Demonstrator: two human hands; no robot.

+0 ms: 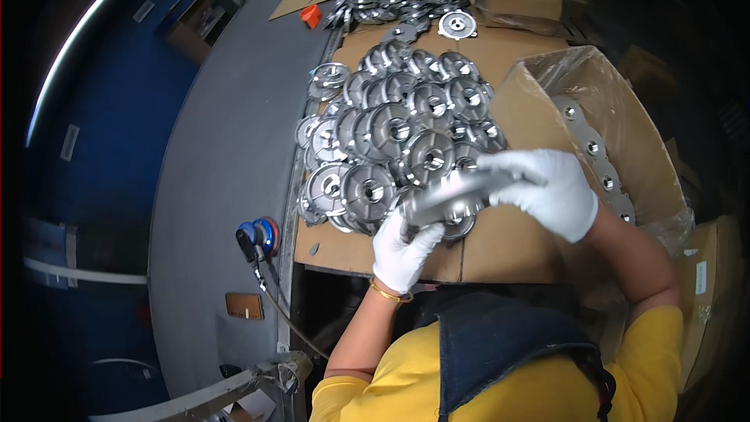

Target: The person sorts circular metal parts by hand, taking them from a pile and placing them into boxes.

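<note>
fingers [426,237] of my white-gloved left hand [400,254] pinch the left end of a blurred metal disc [462,193], and those of my right hand [551,187] close on its right end; i hold it tilted above the near edge of a pile of silvery discs [391,129] on cardboard [516,246], with an open, plastic-lined carton [527,109] standing to the right

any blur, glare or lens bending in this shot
Head view: the metal disc between the left hand and right hand is motion-blurred; head view: piled discs throw bright glints; head view: the strip light and grey table edge curve, with corners falling dark.
</note>
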